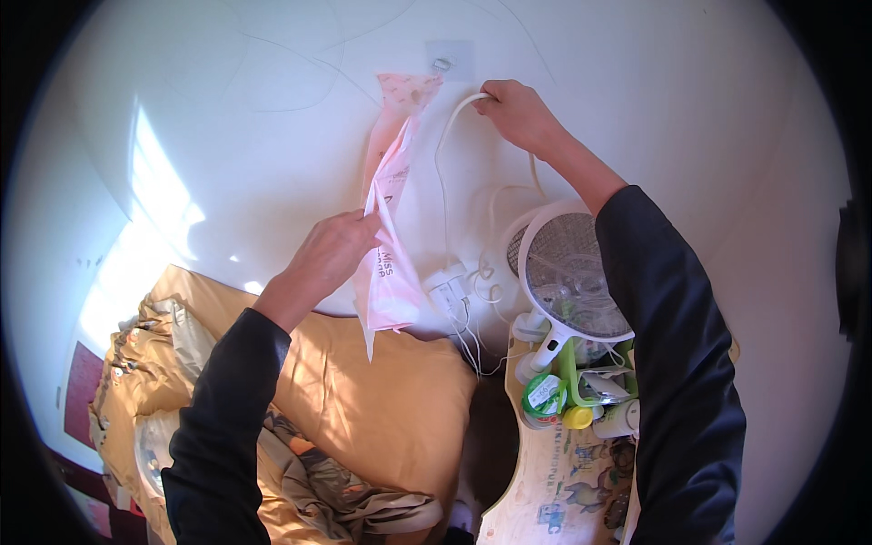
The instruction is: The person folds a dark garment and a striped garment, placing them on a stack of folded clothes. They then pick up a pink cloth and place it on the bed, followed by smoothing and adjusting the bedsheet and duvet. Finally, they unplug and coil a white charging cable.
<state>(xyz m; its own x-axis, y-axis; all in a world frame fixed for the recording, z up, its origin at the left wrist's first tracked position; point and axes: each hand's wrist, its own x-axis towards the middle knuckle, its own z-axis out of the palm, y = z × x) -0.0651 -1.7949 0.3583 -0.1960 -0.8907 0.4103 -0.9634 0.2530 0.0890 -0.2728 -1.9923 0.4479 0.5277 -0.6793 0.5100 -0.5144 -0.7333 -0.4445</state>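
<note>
A pink plastic bag (398, 272) with printed lettering hangs against the white wall, its top just below and left of a small metal wall hook (441, 65) on a clear square pad. My left hand (334, 248) pinches the bag's side about halfway down. To the right of the hook, my right hand (514, 116) grips a white power cable (441, 150) that loops down toward a white power strip or adapter (448, 289) with several thin wires. Whether the bag touches the hook cannot be told.
A bed with an orange pillow (388, 402) and rumpled bedding (340, 477) lies below left. At right, a wooden table (538, 456) holds a white electric mosquito swatter (572, 272), a green basket (575, 381), a green-lidded jar (543, 396) and a yellow-capped container (578, 417).
</note>
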